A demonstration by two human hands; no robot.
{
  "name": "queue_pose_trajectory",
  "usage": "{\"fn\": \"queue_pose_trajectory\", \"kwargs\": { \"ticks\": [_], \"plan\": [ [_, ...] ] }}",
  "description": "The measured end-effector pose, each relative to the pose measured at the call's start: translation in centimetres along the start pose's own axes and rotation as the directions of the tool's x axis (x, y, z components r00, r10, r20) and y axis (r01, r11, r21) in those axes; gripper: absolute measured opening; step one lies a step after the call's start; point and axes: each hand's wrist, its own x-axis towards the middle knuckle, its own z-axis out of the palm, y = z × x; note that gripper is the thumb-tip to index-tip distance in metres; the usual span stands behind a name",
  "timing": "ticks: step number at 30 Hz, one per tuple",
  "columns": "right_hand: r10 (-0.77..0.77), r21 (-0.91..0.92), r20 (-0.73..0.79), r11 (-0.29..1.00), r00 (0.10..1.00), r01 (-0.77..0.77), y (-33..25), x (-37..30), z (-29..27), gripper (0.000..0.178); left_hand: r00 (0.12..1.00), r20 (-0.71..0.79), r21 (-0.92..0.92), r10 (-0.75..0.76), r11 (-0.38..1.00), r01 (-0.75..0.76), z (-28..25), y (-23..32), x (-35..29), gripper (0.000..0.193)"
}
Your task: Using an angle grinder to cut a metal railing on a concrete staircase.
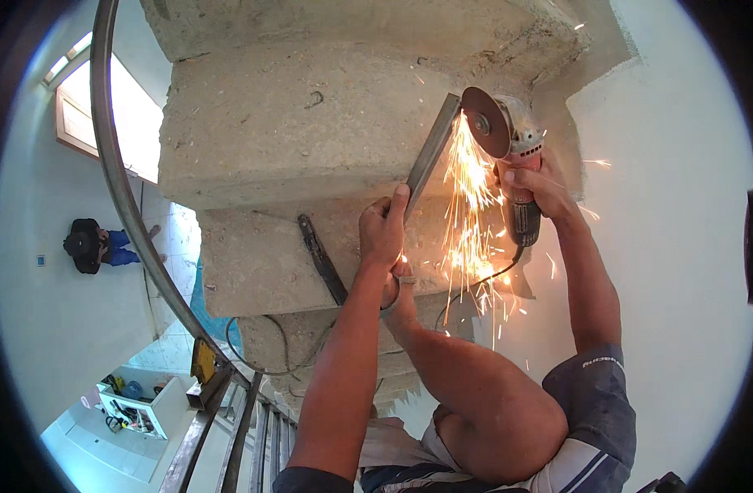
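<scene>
bare forearms [335, 382] foremost, left hand [382, 230] grips a metal bar [432, 149], right hand [547, 187] holds a grinder [521, 131] throwing sparks [471, 201].

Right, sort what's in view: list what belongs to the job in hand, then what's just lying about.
In the job:
- angle grinder, in the right hand
- its spinning disc, at the sparks
- metal bar, in the left hand

Apparently just lying about:
- long dark tool on the step
- white box of mixed items, lower left
</scene>
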Motion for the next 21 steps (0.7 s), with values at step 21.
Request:
{"fn": "queue_pose_trajectory", "kwargs": {
  "ticks": [21],
  "plan": [
    [-0.076, -0.023, -0.058, 0.997, 0.995, 0.074, 0.8, 1.0, 0.5, 0.036, 1.000, 0.018, -0.005, 0.003, 1.000, -0.003, -0.4, 1.0, -0.5, 0.067]
  ]
}}
